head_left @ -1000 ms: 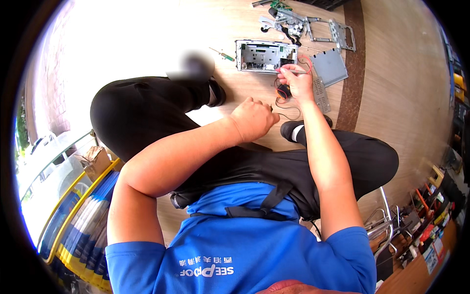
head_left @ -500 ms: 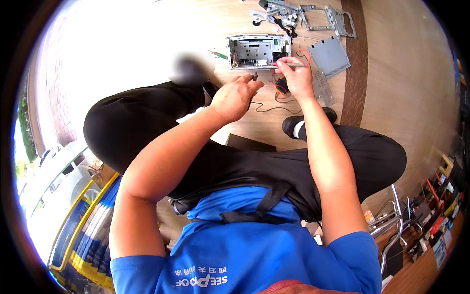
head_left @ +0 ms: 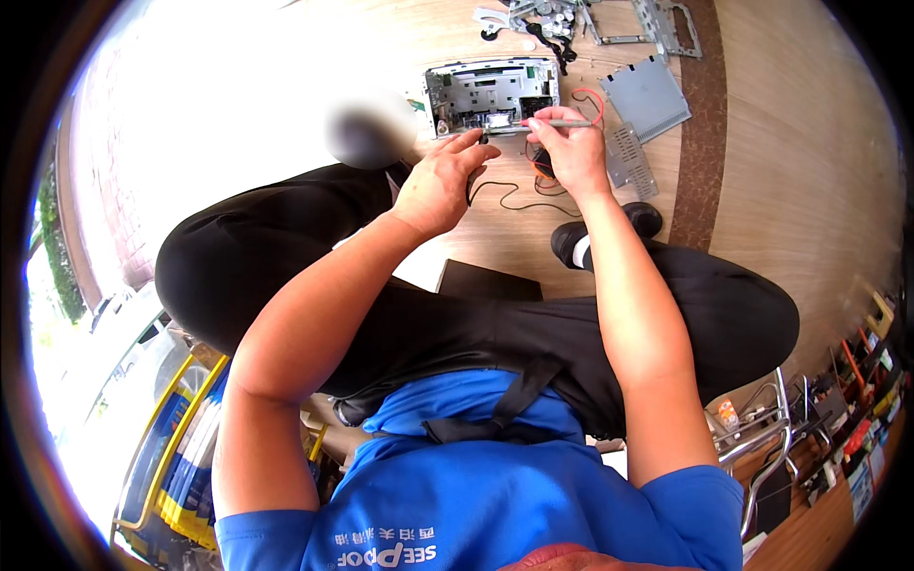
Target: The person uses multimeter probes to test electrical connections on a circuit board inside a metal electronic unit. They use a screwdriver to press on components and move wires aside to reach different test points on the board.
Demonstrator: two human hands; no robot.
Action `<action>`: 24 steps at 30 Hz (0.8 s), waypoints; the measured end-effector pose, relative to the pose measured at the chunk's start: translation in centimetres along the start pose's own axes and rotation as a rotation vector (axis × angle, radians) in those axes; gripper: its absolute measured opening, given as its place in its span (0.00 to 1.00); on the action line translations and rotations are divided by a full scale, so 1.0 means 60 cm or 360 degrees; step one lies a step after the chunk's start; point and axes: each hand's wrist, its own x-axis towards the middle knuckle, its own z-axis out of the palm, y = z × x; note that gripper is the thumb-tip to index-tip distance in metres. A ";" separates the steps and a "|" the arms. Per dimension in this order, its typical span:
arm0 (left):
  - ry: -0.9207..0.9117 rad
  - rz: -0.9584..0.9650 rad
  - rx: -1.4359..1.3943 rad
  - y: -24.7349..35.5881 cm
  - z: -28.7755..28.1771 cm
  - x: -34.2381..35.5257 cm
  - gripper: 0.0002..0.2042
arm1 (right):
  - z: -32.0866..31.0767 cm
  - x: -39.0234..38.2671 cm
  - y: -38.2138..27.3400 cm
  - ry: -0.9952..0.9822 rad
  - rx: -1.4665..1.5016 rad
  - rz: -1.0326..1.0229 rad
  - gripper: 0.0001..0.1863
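Note:
An opened metal device chassis (head_left: 490, 81) lies on the floor, circuit parts inside. My right hand (head_left: 571, 152) pinches a grey pen-like probe (head_left: 571, 123) with a red lead, its red tip at the chassis's front edge. My left hand (head_left: 443, 176) is just below the chassis's left front, curled round a dark probe (head_left: 483, 139) with a black cord (head_left: 514, 200); the fingers hide most of it. An orange-and-black meter (head_left: 543, 164) lies beneath my right hand, partly hidden.
A flat metal cover (head_left: 643, 100), a perforated plate (head_left: 633, 162), loose mechanism parts (head_left: 533, 19) and a metal frame (head_left: 681, 29) lie around the chassis. My crossed legs (head_left: 238, 247) and a shoe (head_left: 641, 219) frame the area. A yellow rack (head_left: 143, 504) stands at left.
My left hand has moved forward and left toward the chassis. My right hand has shifted slightly forward and left, still holding its probe. The view has shifted a little.

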 end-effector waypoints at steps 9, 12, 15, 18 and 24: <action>-0.0082 -0.0091 -0.0124 0.000 0.001 0.010 0.12 | -0.003 0.000 0.001 -0.0023 0.0014 -0.0043 0.09; -0.0063 -0.0078 -0.0149 -0.003 0.000 0.014 0.11 | -0.004 0.004 0.005 -0.0030 0.0020 -0.0029 0.09; -0.0074 -0.0108 -0.0208 -0.006 -0.002 0.017 0.10 | -0.002 0.003 0.003 -0.0034 0.0068 -0.0042 0.09; -0.0092 -0.0119 -0.0366 -0.007 -0.009 0.023 0.10 | -0.003 0.002 -0.001 -0.0029 0.0010 -0.0060 0.08; -0.0274 -0.0462 -0.0694 -0.014 -0.024 0.034 0.09 | -0.002 0.003 -0.004 -0.0035 0.0018 -0.0045 0.08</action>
